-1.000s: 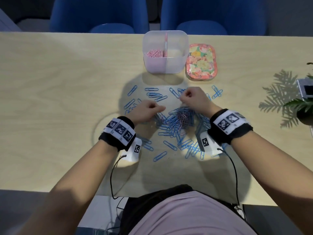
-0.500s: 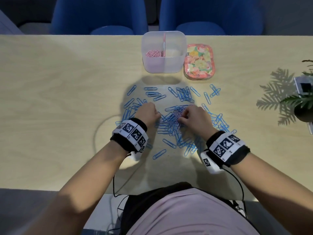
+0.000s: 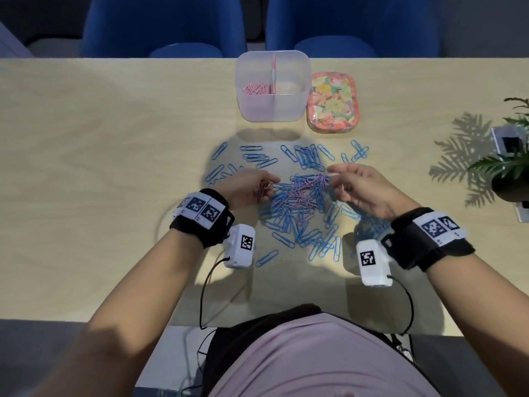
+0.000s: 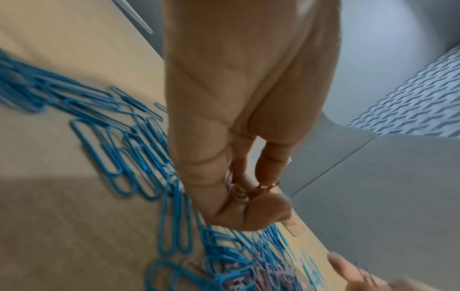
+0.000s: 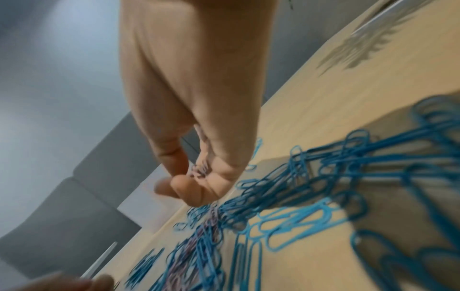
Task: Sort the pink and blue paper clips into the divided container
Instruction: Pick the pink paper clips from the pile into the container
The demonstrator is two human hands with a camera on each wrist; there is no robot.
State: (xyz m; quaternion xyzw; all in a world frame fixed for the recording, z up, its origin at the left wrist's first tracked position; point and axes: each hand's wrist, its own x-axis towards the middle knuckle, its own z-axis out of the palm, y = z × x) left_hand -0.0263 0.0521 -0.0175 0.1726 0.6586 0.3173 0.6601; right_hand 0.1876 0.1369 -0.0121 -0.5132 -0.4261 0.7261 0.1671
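Note:
A heap of blue paper clips (image 3: 297, 222) with pink paper clips (image 3: 303, 193) tangled in its middle lies on the wooden table. My left hand (image 3: 252, 187) is at the heap's left edge, palm turned up, fingers curled round a few pink clips (image 4: 239, 192). My right hand (image 3: 355, 187) is at the heap's right edge, also cupped round pink clips (image 5: 200, 170). The clear divided container (image 3: 273, 110) stands at the far side; its left compartment holds pink clips (image 3: 256, 88), and its right compartment looks empty.
A floral tin (image 3: 333, 103) sits against the container's right side. A potted plant (image 3: 512, 164) stands at the right table edge. Two blue chairs (image 3: 163, 27) are behind the table. Loose blue clips (image 3: 309, 156) are scattered between heap and container.
Both hands lifted from the heap and turned palm up, each now cupping pink clips. The right hand, far side of the heap a second ago, came back to its right edge.

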